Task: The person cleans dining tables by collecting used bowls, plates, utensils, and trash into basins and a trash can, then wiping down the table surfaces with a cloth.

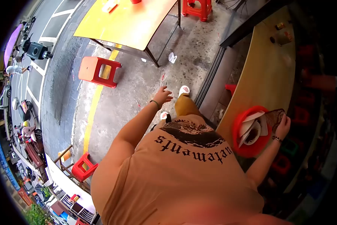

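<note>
While our left hand (162,97) hangs over the grey pavement (132,80), wrist slightly bent, fingers loosely spread and grip wide, our right forearm (264,163) angles outward, and the right hand (283,127) grips the edge of a flat brown patterned piece (274,117) with curled fingers; we find that piece at the rim of a red basin (252,150) of white dishes (247,126), near the end of the long table (251,77)
</note>
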Tool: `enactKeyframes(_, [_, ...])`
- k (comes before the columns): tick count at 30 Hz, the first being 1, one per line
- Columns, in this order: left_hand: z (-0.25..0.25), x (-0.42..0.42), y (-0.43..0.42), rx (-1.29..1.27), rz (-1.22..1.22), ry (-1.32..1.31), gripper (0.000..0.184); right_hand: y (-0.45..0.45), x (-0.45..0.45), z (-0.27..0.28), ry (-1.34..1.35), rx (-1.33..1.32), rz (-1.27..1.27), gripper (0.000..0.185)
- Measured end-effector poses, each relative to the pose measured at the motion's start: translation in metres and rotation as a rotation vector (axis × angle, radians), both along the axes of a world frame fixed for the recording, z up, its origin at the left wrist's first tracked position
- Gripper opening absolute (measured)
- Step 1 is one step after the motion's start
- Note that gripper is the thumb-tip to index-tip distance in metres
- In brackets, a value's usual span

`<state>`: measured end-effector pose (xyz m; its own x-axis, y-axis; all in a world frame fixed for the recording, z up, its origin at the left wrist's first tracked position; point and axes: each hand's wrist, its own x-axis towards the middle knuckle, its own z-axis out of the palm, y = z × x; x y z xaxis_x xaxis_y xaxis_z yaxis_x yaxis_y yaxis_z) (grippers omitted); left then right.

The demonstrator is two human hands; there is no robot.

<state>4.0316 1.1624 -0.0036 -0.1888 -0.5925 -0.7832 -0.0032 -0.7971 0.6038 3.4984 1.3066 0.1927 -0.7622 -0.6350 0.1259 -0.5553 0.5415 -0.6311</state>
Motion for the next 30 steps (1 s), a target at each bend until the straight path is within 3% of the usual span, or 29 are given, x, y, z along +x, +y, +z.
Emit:
enactKeyframes(4, [0.010, -0.032, -0.100, -0.085, -0.030, 0.028, 0.066, -0.146, 0.044, -0.009, -0.080, -0.106, 0.150, 0.033])
enactKeyframes(7, [-0.007, -0.035, -0.181, -0.106, 0.079, 0.013, 0.067, -0.250, 0.034, -0.039, -0.310, -0.231, 0.318, 0.027])
enactKeyframes(12, [-0.028, -0.018, -0.312, -0.011, 0.329, -0.238, 0.065, -0.446, 0.062, -0.090, -0.367, -0.260, 0.596, 0.021])
enactKeyframes(14, [-0.028, -0.026, -0.347, -0.079, 0.310, -0.322, 0.066, -0.506, 0.096, -0.084, -0.610, -0.186, 0.658, 0.019])
enactKeyframes(15, [-0.030, -0.029, -0.366, -0.115, 0.273, -0.350, 0.066, -0.537, 0.111, -0.082, -0.493, -0.253, 0.794, 0.020])
enactKeyframes(18, [-0.047, -0.043, -0.421, -0.133, 0.305, -0.412, 0.067, -0.619, 0.130, -0.082, -0.438, -0.100, 0.921, 0.024])
enactKeyframes(23, [-0.095, -0.078, -0.531, -0.103, 0.383, -0.475, 0.067, -0.733, 0.091, -0.098, -0.345, -0.027, 0.914, 0.022])
enactKeyframes(25, [-0.211, -0.063, -0.573, -0.256, 0.218, -0.739, 0.064, -0.770, 0.056, -0.109, -0.276, -0.029, 0.818, 0.022])
enactKeyframes(28, [-0.142, -0.111, -0.647, -0.232, 0.076, -0.747, 0.062, -0.810, 0.001, -0.120, -0.349, 0.009, 0.690, 0.021])
enactKeyframes(30, [-0.135, -0.133, -0.690, -0.342, -0.020, -0.848, 0.063, -0.838, -0.024, -0.134, -0.431, -0.012, 0.575, 0.021])
